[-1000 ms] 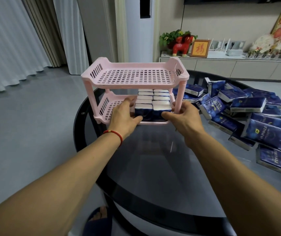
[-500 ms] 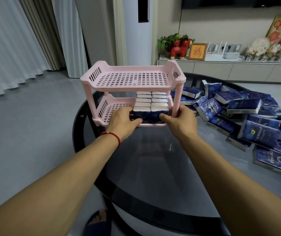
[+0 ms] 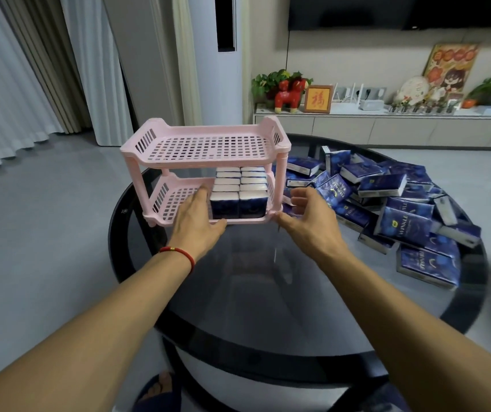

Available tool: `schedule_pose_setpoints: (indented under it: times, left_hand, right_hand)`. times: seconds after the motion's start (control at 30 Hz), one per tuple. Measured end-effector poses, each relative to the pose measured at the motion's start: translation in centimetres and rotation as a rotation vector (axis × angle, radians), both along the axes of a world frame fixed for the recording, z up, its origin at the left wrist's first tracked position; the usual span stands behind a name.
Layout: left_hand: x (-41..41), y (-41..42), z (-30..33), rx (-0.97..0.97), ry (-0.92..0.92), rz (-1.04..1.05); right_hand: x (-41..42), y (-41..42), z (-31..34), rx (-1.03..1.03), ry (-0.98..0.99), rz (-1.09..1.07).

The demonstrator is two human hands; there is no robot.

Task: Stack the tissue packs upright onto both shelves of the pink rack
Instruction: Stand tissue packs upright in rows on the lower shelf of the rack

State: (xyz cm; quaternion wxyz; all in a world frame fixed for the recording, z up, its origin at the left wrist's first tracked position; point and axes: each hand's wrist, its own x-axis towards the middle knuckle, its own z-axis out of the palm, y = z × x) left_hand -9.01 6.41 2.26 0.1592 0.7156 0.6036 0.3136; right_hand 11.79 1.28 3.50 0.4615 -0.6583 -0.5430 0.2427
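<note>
We have the pink perforated plastic two-shelf rack (image 3: 208, 145) standing on the round dark glass counter (image 3: 268, 281). Its lower shelf holds two rows of navy-and-white wrapped tissue packs (image 3: 238, 194) standing upright on the right side; the left part of that shelf and the whole top shelf are bare. Our left hand (image 3: 198, 220) lies with straight fingers flat against the left face of the front pack, gripping nothing. Our right hand (image 3: 306, 217) hovers just beside the rack's front right post, fingers loosely spread and empty.

The loose heap of matching navy packs (image 3: 387, 197) lies on the counter to the right. We judge each pack light and soft, in slick film wrap, so it should squash and slide if pinched hard. Best to take one across its broad faces, thumb opposite fingers, and set it down on a narrow end. The rack looks light too, so we would press gently when squaring rows, or it may skid on the glass.
</note>
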Motion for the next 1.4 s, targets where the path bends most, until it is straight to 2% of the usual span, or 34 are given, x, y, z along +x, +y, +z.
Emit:
schedule_pose_setpoints:
  times: [0.2, 0.27, 0.37, 0.5, 0.6, 0.67, 0.73, 0.8, 0.87, 0.93, 1.03, 1.1, 1.2, 1.3, 1.33, 1.4]
  left_hand:
    - [2.5, -5.1, 1.0, 0.136, 0.001, 0.094]
    - [4.1, -6.6, 1.1, 0.232, 0.048, 0.030]
    - [6.7, -8.0, 0.5, 0.274, 0.049, -0.117]
    - [9.6, -8.9, -0.3, 0.266, 0.036, -0.259]
    - [11.2, -9.0, -0.4, 0.209, 0.022, -0.340]
    - [12.1, -9.3, -0.2, 0.173, -0.008, -0.401]
    - [12.8, -9.4, 0.4, 0.115, -0.091, -0.445]
    - [13.3, -9.5, 1.0, 0.063, -0.174, -0.466]
    - [13.6, -9.7, 1.6, 0.026, -0.254, -0.494]
    - [13.6, -9.9, 2.1, -0.027, -0.327, -0.522]
    - [13.4, -10.1, 2.4, -0.128, -0.452, -0.561]
    - [13.2, -9.9, 2.4, -0.189, -0.555, -0.553]
    - [12.4, -9.4, 2.1, -0.298, -0.664, -0.467]
    - [11.5, -8.5, 1.1, -0.303, -0.638, -0.359]
    - [11.2, -8.3, 1.0, -0.307, -0.622, -0.348]
    - [10.7, -8.1, 0.8, -0.312, -0.584, -0.353]
  right_hand:
    - [4.0, -3.8, 1.2, -0.040, -0.244, -0.184]
    - [6.3, -5.0, 1.5, -0.015, -0.325, -0.291]
    - [10.2, -6.5, 1.2, -0.076, -0.583, -0.429]
    - [13.8, -7.5, 0.1, -0.249, -0.738, -0.336]
    - [14.7, -7.4, -0.4, -0.203, -0.757, -0.304]
    - [15.0, -7.5, 0.0, -0.124, -0.690, -0.272]
    - [15.1, -8.1, 0.8, -0.016, -0.487, -0.181]
    - [14.5, -8.9, 2.3, -0.007, -0.071, -0.074]
    - [13.5, -9.7, 3.4, -0.104, 0.325, 0.055]
    - [12.7, -10.1, 3.6, -0.202, 0.493, 0.164]
    - [11.4, -10.3, 3.6, -0.282, 0.594, 0.267]
    - [11.1, -10.4, 3.7, -0.310, 0.515, 0.316]
    - [12.5, -10.3, 3.9, -0.222, 0.148, 0.167]
    - [16.1, -10.9, 4.1, -0.124, -0.292, -0.094]
    - [17.2, -11.2, 4.1, -0.146, -0.428, -0.140]
    - [18.3, -12.0, 3.9, -0.243, -0.572, -0.115]
